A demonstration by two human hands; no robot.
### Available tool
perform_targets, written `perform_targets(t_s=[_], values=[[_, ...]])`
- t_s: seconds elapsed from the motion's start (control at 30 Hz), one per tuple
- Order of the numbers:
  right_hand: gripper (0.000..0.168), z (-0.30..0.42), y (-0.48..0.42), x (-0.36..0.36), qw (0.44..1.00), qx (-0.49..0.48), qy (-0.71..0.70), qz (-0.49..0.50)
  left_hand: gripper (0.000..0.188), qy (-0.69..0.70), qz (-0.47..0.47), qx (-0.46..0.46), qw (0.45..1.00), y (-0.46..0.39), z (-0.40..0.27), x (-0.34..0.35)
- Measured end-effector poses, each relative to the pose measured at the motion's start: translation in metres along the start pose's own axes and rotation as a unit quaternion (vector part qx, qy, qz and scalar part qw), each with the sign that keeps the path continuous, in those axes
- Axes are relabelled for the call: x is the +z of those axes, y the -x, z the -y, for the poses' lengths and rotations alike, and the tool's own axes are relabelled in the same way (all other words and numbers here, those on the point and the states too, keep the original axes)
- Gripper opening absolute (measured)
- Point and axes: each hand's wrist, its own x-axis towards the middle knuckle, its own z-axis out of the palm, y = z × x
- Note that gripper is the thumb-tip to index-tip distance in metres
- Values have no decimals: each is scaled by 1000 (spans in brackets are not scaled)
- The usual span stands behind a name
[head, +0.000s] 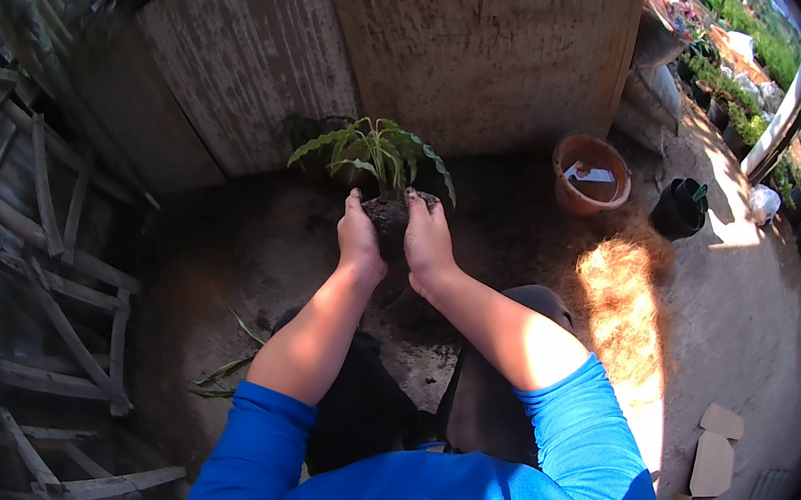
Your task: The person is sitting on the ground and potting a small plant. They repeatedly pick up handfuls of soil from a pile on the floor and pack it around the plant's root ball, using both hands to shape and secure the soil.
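Note:
Between my two hands is a leafy green plant (382, 152) with wavy-edged leaves and a dark root ball of soil (387, 220). My left hand (359, 234) is cupped against the left side of the root ball. On the other side my right hand (428, 238) presses it, thumb near the stems. Both sets of fingertips are smeared with dark soil. The underside of the root ball is hard to make out against the dark ground. Behind the plant, low at the board wall, more dark foliage is partly hidden.
Weathered boards (467, 57) stand in front of me. To the right are a terracotta-coloured pot (574, 196) with a white item inside, black pots (677, 211) and a heap of brown fibre (618, 290). Wooden frames (61, 300) lean at left; cut leaves (223, 372) lie on the ground.

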Motion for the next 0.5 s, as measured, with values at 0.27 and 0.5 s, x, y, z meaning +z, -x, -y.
perform_targets(t_s=[0.27, 0.5], values=[[27, 1, -5, -12, 979, -126, 161, 19, 44, 34, 67, 34, 997, -8, 1, -7], [36, 1, -2, -10, 983, -163, 37, 81, 40, -108, 140, 272, 946, 22, 6, 5]])
